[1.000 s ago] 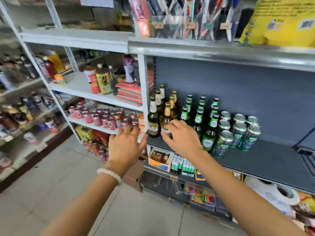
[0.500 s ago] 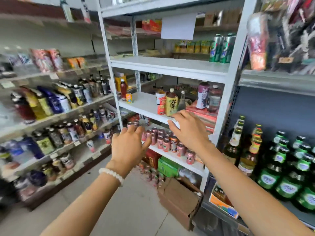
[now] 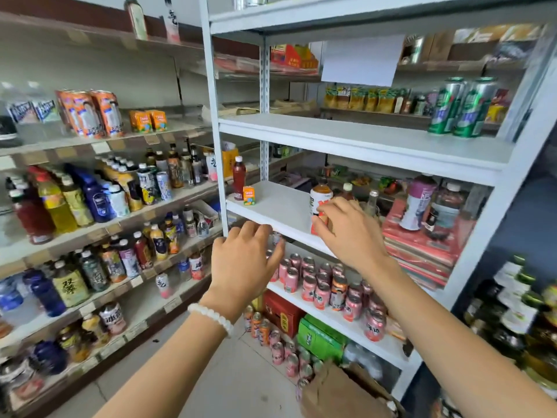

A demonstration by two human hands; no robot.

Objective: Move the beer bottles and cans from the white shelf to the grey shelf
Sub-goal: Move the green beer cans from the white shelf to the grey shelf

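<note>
Two green beer cans [image 3: 462,107] stand at the right end of an upper board of the white shelf [image 3: 346,139]. At the right edge, brown beer bottles [image 3: 512,297] with green caps stand on the grey shelf [image 3: 539,212]. My left hand [image 3: 244,262] is raised in front of the white shelf's lower boards, fingers loosely bent, holding nothing. My right hand [image 3: 346,233] hovers higher, in front of a red-and-white labelled drink bottle [image 3: 320,198], with relaxed fingers and nothing in it. Both hands are well below the green cans.
Pink drink cans [image 3: 319,285] crowd the lower white board. A stack of red books [image 3: 422,251] bears two bottles. A small orange juice box [image 3: 249,195] and a red bottle [image 3: 239,178] stand at the left. Wall shelves on the left hold drinks. A brown carton [image 3: 340,393] sits on the floor.
The view has swung left and upward, from the grey shelf of beer to the white shelf. Both hands stay raised and empty; the right hand left the bottles on the grey shelf.
</note>
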